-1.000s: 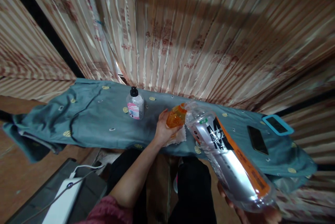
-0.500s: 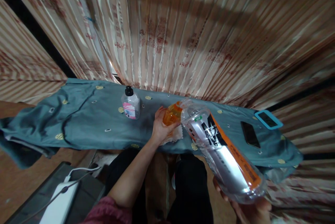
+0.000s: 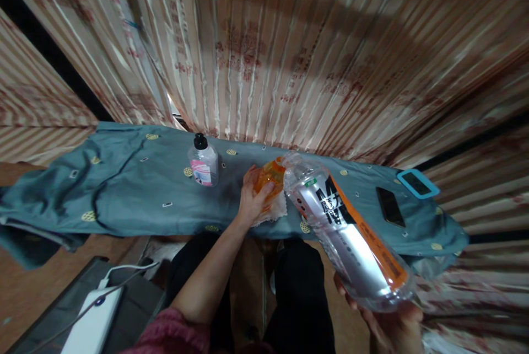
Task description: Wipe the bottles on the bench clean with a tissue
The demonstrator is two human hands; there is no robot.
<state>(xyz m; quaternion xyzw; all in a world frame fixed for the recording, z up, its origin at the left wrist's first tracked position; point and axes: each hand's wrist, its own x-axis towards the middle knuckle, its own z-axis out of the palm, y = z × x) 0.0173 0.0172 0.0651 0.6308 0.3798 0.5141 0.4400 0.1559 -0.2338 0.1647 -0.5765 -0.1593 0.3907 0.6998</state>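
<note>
My left hand [image 3: 250,199] is closed around a small orange bottle [image 3: 269,177] standing on a white cloth [image 3: 276,210] on the teal-covered table [image 3: 136,199]. My right hand [image 3: 388,323] grips the base of a large clear plastic bottle [image 3: 347,232] with an orange and black label. The big bottle is tilted, and its mouth sits right at the top of the orange bottle. Whether liquid is flowing cannot be seen.
A small clear bottle with a black cap and pink label [image 3: 202,161] stands left of my left hand. A black phone [image 3: 389,206] and a blue-cased phone [image 3: 417,183] lie at the right end. A striped curtain hangs behind. A white power bank [image 3: 93,323] lies lower left.
The view has drifted slightly, so everything sits a little further left and up. The big bottle stays tilted at the orange bottle, and both hands keep their grips.
</note>
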